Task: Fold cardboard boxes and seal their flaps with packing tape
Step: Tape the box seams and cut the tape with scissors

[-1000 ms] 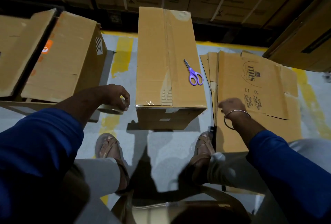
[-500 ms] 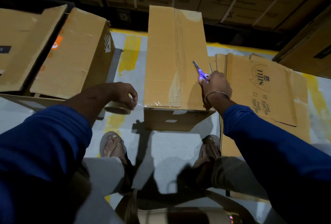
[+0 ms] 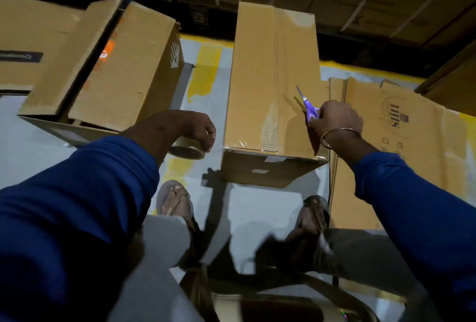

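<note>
Since a second ago the right hand (image 3: 336,120) has left the flattened cardboard (image 3: 401,125) and taken the purple scissors (image 3: 307,106) off the box top; it now grips their handles, blades pointing away over the sealed box (image 3: 273,84). Left hand (image 3: 198,128) unchanged, fingers wrapped on the tape roll (image 3: 186,150) just left of the box's near corner. Box stands on the floor between both feet, tape along its seam.

A round logo with bold vertical letters, too distorted to be read, is printed on the flattened cardboard sheet (image 3: 401,125); the checkbox print beneath it stays illegible.
</note>
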